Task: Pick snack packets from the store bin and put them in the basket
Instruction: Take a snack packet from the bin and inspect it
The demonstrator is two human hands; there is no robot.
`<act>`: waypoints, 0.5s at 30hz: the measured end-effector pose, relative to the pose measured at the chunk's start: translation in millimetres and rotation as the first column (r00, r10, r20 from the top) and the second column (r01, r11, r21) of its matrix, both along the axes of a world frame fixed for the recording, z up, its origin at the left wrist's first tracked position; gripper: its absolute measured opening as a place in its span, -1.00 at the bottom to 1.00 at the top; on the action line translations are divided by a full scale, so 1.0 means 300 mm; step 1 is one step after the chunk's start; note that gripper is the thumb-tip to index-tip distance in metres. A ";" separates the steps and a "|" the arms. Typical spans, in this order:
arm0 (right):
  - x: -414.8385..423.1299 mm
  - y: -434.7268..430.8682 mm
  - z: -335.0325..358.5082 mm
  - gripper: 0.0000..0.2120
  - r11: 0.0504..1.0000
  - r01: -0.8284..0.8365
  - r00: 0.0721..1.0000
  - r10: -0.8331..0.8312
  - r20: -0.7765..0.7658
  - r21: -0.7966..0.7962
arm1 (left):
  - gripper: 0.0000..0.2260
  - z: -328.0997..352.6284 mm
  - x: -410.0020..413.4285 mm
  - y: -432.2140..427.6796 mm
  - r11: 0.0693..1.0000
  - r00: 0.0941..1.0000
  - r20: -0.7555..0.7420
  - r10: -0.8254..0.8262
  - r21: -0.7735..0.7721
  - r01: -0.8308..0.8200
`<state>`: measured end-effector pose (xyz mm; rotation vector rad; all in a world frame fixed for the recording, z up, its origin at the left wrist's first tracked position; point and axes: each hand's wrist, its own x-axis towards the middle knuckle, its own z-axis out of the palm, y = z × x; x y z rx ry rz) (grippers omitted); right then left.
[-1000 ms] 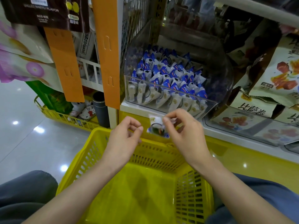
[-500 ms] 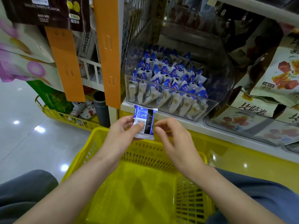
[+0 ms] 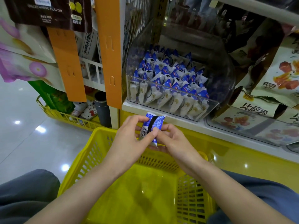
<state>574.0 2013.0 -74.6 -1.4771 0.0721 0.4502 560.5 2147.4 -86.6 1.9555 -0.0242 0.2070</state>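
Blue-and-white foil marks the snack packet [image 3: 151, 126], which is held between both hands just above the far rim of the yellow basket [image 3: 100, 151] and just below the front edge of the white shelf [image 3: 186, 123]. Its back faces the camera, with a black strip down the middle and a barcode near the lower left. The left hand [image 3: 129, 139] pinches the packet's left side, thumb on the barcode end and fingers curled behind. The right hand [image 3: 174, 143] pinches the lower right edge, its fingers curled in under the packet. The two thumbs nearly meet on the wrapper. The basket sits between the person's knees, which are in grey-blue trousers [image 3: 24, 191], and its slatted walls and yellow bottom are in plain sight below the forearms. On the shelf directly behind the hands stands the clear store bin [image 3: 223, 75], filled with rows of matching packets [image 3: 169, 81] standing on end and leaning against its front wall. Larger printed bags [image 3: 281, 75] lie stacked to the right of the bin. A wide orange strip [image 3: 110, 54] hangs down the shelf post at the bin's left, with a second orange strip [image 3: 66, 65] further left. Behind them, on the glossy floor [image 3: 24, 143], a second yellow basket [image 3: 53, 113] holds green packs, beside a dark grey cylinder [image 3: 102, 109].
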 end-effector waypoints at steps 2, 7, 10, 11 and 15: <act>0.000 -0.004 0.000 -0.83 1.000 -0.012 1.000 0.013 0.028 -0.029 | -0.72 0.004 0.006 0.009 0.999 0.999 -0.022 -0.025 -0.033 0.024; -0.002 -0.002 -0.008 -0.69 0.996 -0.010 0.992 0.021 0.124 -0.092 | -0.72 0.007 0.010 0.019 0.991 0.993 -0.035 -0.111 -0.076 0.108; -0.010 0.007 -0.020 -0.70 0.987 -0.018 0.981 0.048 0.186 -0.160 | -0.75 -0.005 0.006 0.019 0.995 0.995 -0.023 -0.098 0.001 0.098; -0.012 0.009 -0.024 -0.72 0.984 -0.022 0.977 0.059 0.207 -0.177 | -0.77 -0.010 0.006 0.021 0.996 0.997 -0.002 -0.083 0.040 0.083; -0.016 0.007 -0.037 -0.70 0.947 -0.034 0.930 0.146 0.337 -0.319 | -0.88 -0.022 0.005 0.036 0.984 0.995 0.087 -0.057 0.175 0.041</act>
